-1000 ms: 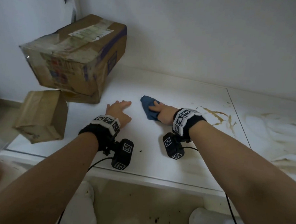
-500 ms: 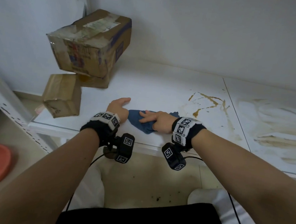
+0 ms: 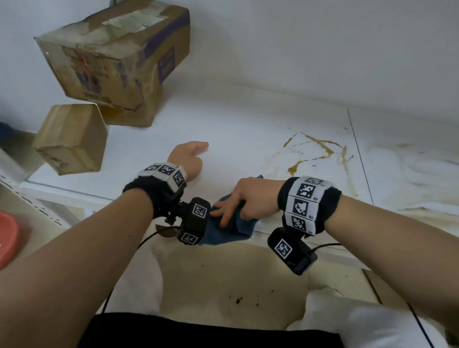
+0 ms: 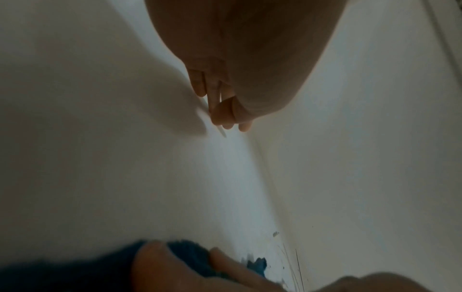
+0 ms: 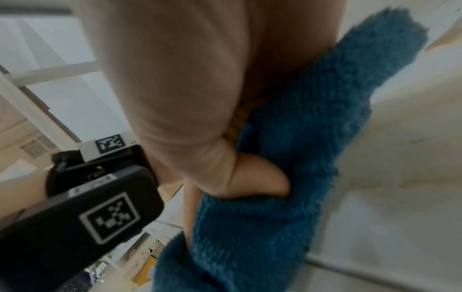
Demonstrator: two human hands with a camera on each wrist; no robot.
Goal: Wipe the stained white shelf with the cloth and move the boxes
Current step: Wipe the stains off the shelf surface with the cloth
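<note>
- Since half a second ago the right hand (image 3: 244, 199) has dragged the blue cloth (image 3: 231, 228) back to the front edge of the white shelf (image 3: 226, 124), so part of the cloth now hangs over that edge, low in the middle of the head view.
- The right hand lies on top of the cloth with fingers (image 3: 224, 214) spread and pointing left; in the right wrist view the thumb (image 5: 260, 184) digs into the cloth (image 5: 287, 177) and the pile bunches around it, so the hand grips it.
- The left hand (image 3: 187, 157) rests on the shelf just left of and above the cloth, apart from it, fingers loose and holding nothing; the left wrist view shows its fingers (image 4: 220, 110) hanging loosely curled over the white surface.
- Brown stain streaks (image 3: 316, 152) remain on the shelf, upper right of the right hand.
- The large cardboard box (image 3: 114, 51) sits tilted in the upper left, propped on a flatter box beneath; the small cardboard box (image 3: 72, 138) stands below it at the shelf's left end, well apart from both hands.
</note>
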